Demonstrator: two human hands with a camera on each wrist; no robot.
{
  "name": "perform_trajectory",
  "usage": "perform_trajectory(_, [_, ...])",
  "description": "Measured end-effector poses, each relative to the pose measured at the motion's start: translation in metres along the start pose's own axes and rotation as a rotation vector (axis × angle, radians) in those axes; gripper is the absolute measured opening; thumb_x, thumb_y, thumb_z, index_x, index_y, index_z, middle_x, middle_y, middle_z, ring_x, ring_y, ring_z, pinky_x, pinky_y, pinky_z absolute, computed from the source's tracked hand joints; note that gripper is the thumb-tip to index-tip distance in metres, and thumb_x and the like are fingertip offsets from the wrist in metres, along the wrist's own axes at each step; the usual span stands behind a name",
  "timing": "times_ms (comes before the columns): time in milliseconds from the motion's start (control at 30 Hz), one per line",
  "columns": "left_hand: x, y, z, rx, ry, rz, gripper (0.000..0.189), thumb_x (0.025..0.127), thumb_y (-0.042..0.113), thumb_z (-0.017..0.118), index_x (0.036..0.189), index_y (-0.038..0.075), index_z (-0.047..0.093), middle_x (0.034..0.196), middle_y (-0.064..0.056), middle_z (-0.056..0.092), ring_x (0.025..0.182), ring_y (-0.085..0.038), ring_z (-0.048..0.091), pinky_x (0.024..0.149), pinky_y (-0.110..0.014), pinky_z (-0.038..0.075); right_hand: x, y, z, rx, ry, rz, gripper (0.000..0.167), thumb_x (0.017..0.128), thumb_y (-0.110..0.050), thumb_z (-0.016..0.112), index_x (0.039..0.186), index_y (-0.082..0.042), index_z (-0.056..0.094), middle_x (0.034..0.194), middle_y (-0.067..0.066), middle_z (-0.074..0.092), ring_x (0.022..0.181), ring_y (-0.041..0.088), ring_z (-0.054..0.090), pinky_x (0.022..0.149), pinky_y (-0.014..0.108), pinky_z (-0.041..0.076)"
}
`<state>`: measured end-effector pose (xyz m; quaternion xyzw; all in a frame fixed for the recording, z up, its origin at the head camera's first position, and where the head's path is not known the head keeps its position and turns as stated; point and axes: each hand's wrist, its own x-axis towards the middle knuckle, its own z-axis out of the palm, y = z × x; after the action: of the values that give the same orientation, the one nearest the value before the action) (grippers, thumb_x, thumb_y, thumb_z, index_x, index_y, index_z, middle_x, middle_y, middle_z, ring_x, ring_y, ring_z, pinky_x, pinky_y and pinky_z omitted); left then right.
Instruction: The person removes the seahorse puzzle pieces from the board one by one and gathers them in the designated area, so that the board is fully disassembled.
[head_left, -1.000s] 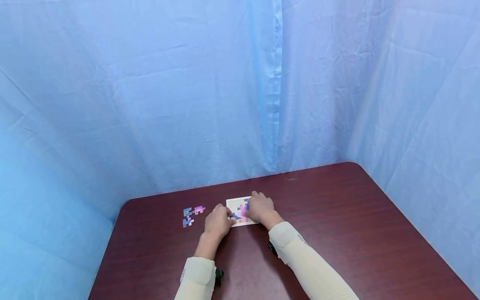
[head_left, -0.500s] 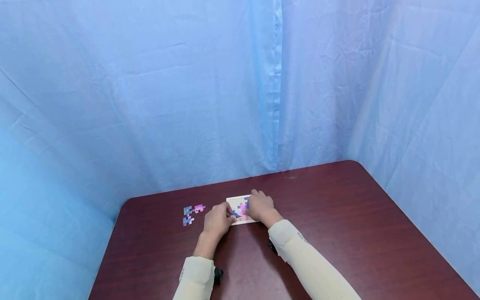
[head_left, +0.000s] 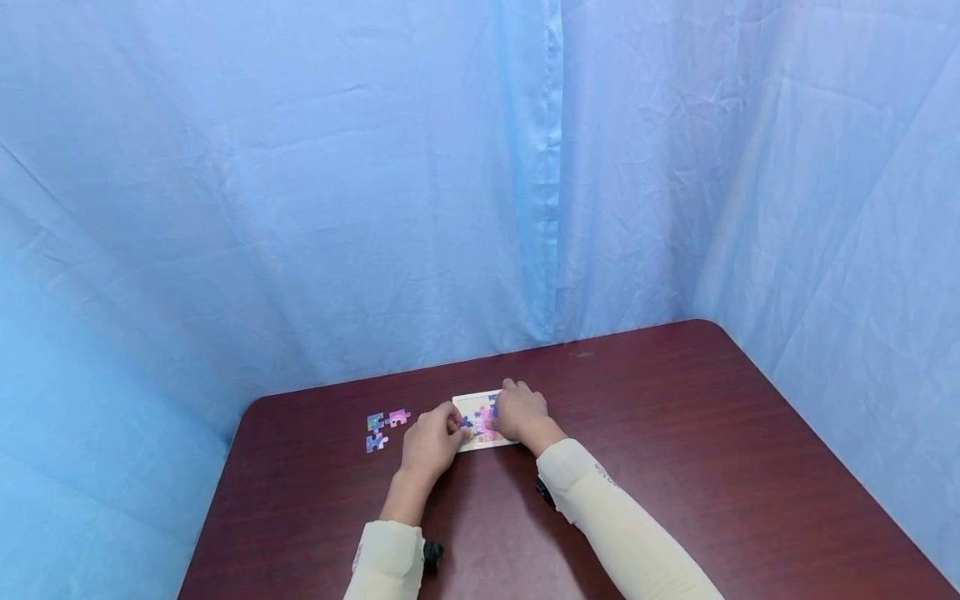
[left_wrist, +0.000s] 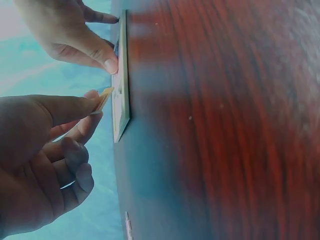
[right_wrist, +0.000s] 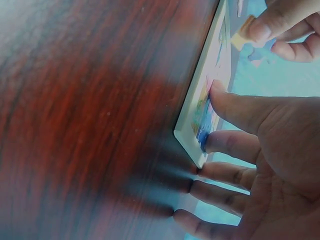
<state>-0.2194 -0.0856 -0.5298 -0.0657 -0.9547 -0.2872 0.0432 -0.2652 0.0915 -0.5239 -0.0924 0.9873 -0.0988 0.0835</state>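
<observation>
A jigsaw puzzle piece (left_wrist: 104, 100), blue on its face with a tan edge, is pinched between the thumb and index finger of my left hand (head_left: 431, 440). It is tilted and held just above the left part of a shallow puzzle tray (right_wrist: 189, 117) with a pale rim. Pink and blue pieces (head_left: 486, 419) lie in the tray's right half. My right hand (head_left: 522, 412) rests over that side, its thumb and index finger pressing on the pieces. Its other fingers extend past the tray's edge toward the table and hide the right end of the tray in the head view.
Left of the tray lie three loose puzzle pieces: a blue-green one (head_left: 375, 422), a pink one (head_left: 398, 418) and a blue-purple one (head_left: 376, 442). The dark red wooden table (head_left: 675, 433) has rounded far corners. Light blue curtains (head_left: 420, 208) hang around it.
My left hand has drawn back slightly to the left, and the blue piece has moved with it, now more tilted. The right hand stays on the tray.
</observation>
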Motion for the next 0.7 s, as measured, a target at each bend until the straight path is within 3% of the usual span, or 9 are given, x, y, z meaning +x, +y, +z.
perform_trajectory(433, [-0.015,-0.012,-0.018,0.002,0.029,-0.058,0.017,0.092,0.024,0.084,0.094,0.016,0.069,0.072,0.006,0.059,0.062,-0.010,0.050,0.061,-0.030,0.042,-0.001,-0.001,0.002,0.021,0.004,0.006,0.025,0.093,-0.032,0.080,0.097,-0.008,0.080,0.150,0.012,0.058,0.134,0.033,0.054,0.106,0.058,0.049])
perform_trajectory(700, [-0.023,-0.026,-0.028,0.027,0.038,-0.087,0.016,0.092,0.025,0.084,0.095,0.016,0.070,0.072,0.006,0.061,0.064,-0.009,0.053,0.063,-0.031,0.044,-0.001,-0.001,0.001,0.036,-0.002,0.011,0.031,0.093,-0.031,0.078,0.109,-0.005,0.079,0.154,0.014,0.055,0.139,0.034,0.052,0.109,0.059,0.048])
